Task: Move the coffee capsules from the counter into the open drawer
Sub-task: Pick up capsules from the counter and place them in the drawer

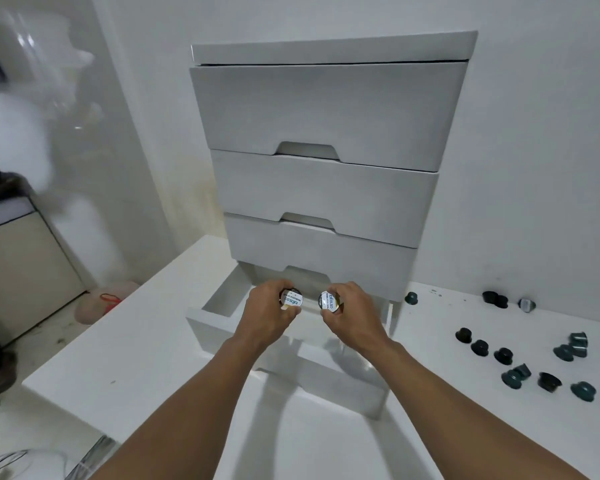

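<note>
Left hand (269, 315) and right hand (352, 315): each clamped on one capsule, left capsule (291, 299), right capsule (329, 301), above open drawer (222, 303); loose capsules (520, 358) on counter (136, 341).

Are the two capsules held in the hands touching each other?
Apart. The head view shows a clear gap between the left capsule and the right capsule, above the open drawer.

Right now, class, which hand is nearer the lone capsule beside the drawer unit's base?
Right. The right hand is over the open drawer, left of that capsule; the left hand is farther left.
</note>
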The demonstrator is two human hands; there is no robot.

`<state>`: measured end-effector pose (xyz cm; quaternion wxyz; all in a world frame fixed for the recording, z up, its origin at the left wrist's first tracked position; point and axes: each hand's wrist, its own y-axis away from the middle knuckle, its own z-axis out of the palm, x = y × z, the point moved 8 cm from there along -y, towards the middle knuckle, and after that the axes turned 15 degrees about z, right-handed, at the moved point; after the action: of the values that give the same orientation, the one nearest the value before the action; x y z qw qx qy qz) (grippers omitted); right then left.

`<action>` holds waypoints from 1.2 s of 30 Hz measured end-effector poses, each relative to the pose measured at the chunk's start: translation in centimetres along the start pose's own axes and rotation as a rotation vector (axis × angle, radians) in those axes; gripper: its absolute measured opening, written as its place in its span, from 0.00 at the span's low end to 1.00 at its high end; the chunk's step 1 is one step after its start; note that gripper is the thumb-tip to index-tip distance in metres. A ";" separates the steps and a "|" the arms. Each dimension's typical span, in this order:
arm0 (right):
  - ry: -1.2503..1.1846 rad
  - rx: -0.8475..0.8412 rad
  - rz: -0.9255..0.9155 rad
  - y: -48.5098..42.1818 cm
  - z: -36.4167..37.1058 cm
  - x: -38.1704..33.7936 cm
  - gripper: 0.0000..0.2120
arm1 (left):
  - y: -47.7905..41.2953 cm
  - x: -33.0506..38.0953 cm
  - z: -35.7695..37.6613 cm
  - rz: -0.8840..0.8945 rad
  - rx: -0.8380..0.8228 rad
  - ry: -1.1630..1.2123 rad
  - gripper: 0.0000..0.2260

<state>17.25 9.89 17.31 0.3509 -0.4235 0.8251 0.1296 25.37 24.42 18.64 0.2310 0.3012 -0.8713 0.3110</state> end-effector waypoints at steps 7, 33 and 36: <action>0.008 -0.076 0.072 -5.4 5.4 1.9 0.12 | -4.8 -5.8 2.0 0.007 -0.092 0.004 0.09; 0.100 -0.310 0.581 -8.7 17.7 9.6 0.18 | -7.9 -19.0 15.3 0.271 -0.859 0.066 0.18; 0.108 -0.329 0.586 -9.0 18.4 10.0 0.18 | -7.8 -19.2 15.9 0.261 -0.865 0.095 0.18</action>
<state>29.02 7.77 -2.05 0.1815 -0.2257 0.8970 0.3339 40.89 16.04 -0.66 0.3343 0.0501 -0.9402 -0.0417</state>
